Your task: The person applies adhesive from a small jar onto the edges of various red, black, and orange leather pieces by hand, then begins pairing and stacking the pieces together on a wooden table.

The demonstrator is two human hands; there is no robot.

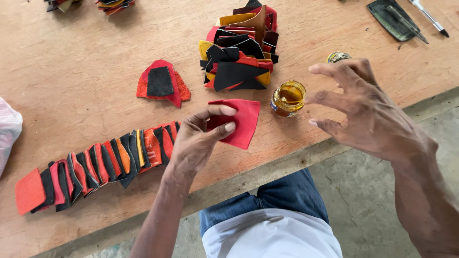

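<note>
Plywood-looking wooden workbench (71, 95) carries everything here. Going from the left edge: a bit of white plastic bag (7, 131) pokes in, then a long overlapping row of red, black and orange leather pieces (95, 167) runs along near the front edge. Behind that row, more toward the middle, sits a small stack of red pieces with a black patch on top (161, 84).

Left hand (198, 141) is pinching a flat red leather piece (241, 122) between thumb and fingers, held just above the front edge of the bench. Behind it, toward the far edge, there's a messy heap of black, red and yellow cutouts (241, 52). Just right of the red piece stands a small open glass jar of amber glue (288, 98), with its metal lid (337, 57) lying a little beyond, partly hidden by fingers.

Right hand (368, 112) hovers open next to the jar, fingers spread, holding nothing. At the far right corner lie a dark flat tray (389, 19) and a pen (429, 18). Blue jeans and a white shirt show below the bench edge.
</note>
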